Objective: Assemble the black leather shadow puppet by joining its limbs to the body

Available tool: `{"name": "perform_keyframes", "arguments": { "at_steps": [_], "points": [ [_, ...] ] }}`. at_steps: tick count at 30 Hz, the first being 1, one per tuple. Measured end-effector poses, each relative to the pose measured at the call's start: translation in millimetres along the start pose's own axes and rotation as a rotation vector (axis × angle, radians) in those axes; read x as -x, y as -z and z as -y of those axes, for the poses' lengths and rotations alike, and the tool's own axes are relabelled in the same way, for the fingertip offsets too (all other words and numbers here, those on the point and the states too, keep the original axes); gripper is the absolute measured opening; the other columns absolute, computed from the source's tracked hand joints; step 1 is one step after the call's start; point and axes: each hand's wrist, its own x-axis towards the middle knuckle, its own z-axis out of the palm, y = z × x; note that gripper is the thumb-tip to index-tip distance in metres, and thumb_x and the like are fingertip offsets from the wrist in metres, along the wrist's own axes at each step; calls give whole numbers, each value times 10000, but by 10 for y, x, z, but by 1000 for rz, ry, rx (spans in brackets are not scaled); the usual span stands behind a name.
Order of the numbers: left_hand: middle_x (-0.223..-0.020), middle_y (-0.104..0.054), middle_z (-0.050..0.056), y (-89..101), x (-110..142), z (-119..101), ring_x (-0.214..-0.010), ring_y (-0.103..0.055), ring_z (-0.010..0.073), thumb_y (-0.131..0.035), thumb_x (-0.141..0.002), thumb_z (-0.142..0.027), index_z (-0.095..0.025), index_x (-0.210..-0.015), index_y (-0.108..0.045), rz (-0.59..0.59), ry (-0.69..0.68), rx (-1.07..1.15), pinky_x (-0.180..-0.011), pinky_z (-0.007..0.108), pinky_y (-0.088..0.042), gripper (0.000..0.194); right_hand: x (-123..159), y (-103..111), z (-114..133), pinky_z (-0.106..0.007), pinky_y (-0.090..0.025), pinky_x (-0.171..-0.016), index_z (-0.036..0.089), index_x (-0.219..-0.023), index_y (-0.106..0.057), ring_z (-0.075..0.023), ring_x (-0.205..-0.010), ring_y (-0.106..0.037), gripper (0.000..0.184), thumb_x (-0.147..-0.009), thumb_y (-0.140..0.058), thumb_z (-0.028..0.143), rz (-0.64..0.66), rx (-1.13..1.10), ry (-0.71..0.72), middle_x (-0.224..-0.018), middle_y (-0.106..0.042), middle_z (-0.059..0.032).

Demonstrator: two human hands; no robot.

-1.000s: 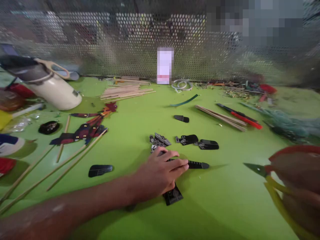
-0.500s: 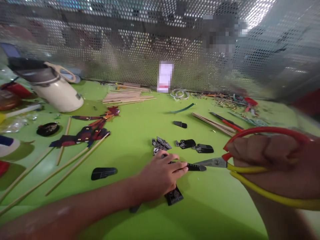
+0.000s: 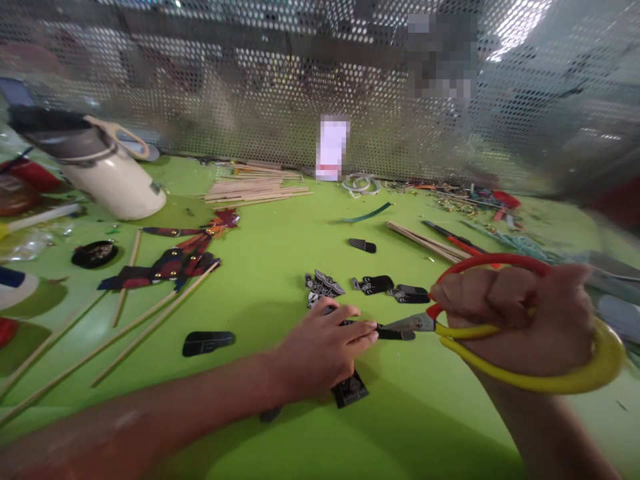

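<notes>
My left hand [image 3: 317, 343] lies fingers outstretched on black cut-out pieces, pressing on a narrow black strip [image 3: 397, 333] that sticks out to its right. A black piece with white line patterns [image 3: 350, 390] shows below the palm, and a patterned winged piece [image 3: 324, 285] lies just beyond the fingers. My right hand [image 3: 510, 317] is closed around scissors [image 3: 530, 385] with red and yellow handles. Their tip rests over the strip near my left fingertips; the blades look closed. Two more black pieces [image 3: 373, 285] [image 3: 411, 293] lie above the strip.
A jointed figure [image 3: 173, 267] with thin sticks lies at left, near a cream jug [image 3: 117, 187]. Wooden sticks [image 3: 255, 190] are heaped at the back before a perforated metal screen [image 3: 250, 113]. A bundle of sticks [image 3: 425, 243] and a red-black tool [image 3: 457, 247] lie at right.
My right hand has moved left with the scissors, bringing the tip over the strip close to my left fingertips. My left hand stays nearly where it was.
</notes>
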Motion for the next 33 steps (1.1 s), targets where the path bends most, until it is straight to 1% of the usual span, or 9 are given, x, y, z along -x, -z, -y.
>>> {"name": "perform_keyframes", "arguments": {
  "at_steps": [2, 6, 12, 18, 20, 23, 28, 30, 33],
  "points": [
    [-1480, -535, 13, -3, -1, -1, -1300, -442, 266, -546, -972, -209, -158, -1424, -498, 0, -3, -11, -1055, 495, -311, 458, 0, -10, -3, -301, -175, -401, 179, -503, -255, -91, -376, -169, 621, -977, -473, 515, -21, -21, 9, -409, -191, 35],
    [-1480, -534, 20, -5, -1, 0, -1295, -442, 274, -552, -966, -216, -142, -1421, -499, 0, -13, -30, -1046, 502, -320, 464, -8, -40, 10, -308, -171, -390, 173, -488, -253, -89, -374, -171, 633, -974, -485, 505, -6, -26, -25, -393, -186, 28],
    [-1469, -545, 10, -11, 0, 1, -1285, -445, 265, -538, -971, -214, -143, -1414, -504, -17, -11, -26, -1037, 494, -326, 450, 1, -25, 11, -296, -167, -391, 169, -496, -241, -89, -382, -172, 624, -1004, -419, 486, -24, -31, -14, -405, -198, 28],
    [-1468, -543, 32, -20, 6, 9, -1285, -449, 267, -543, -966, -208, -134, -1413, -504, -23, -13, -17, -1043, 490, -329, 455, -9, -37, -7, -288, -192, -394, 177, -505, -249, -91, -379, -173, 611, -1010, -417, 476, 35, -16, 10, -416, -207, 38],
    [-1468, -541, 42, -24, 7, 9, -1286, -451, 266, -541, -966, -204, -133, -1410, -508, -26, -13, -10, -1052, 487, -329, 451, -10, -44, -1, -295, -183, -393, 180, -511, -256, -95, -376, -163, 596, -1003, -424, 472, 31, -3, 26, -413, -198, 36],
    [-1465, -541, 66, -26, 5, 6, -1284, -453, 269, -545, -963, -200, -134, -1404, -517, -39, -14, -4, -1059, 481, -331, 448, -9, -25, 25, -311, -192, -392, 188, -506, -279, -103, -377, -185, 590, -985, -458, 483, 30, 12, -4, -406, -217, 29],
    [-1451, -553, 60, 2, 0, -7, -1275, -461, 260, -531, -976, -200, -140, -1400, -518, -44, -6, 15, -1067, 480, -328, 429, 4, 17, 58, -320, -251, -395, 195, -512, -339, -119, -371, -266, 549, -995, -451, 432, 100, 53, -3, -407, -288, 13],
    [-1449, -554, 56, 12, -4, -10, -1278, -461, 260, -529, -978, -198, -140, -1399, -518, -39, -4, 16, -1070, 481, -333, 425, 33, -3, 47, -313, -248, -400, 198, -519, -346, -119, -377, -266, 542, -1004, -423, 427, 79, 50, 4, -424, -295, 13],
    [-1439, -558, 74, 6, -13, -9, -1284, -467, 266, -547, -964, -190, -138, -1401, -518, -33, -3, -1, -1066, 474, -355, 441, 112, -69, 18, -297, -236, -410, 200, -535, -365, -116, -397, -254, 499, -996, -430, 378, -6, 25, 35, -454, -299, 18]
  ]
}}
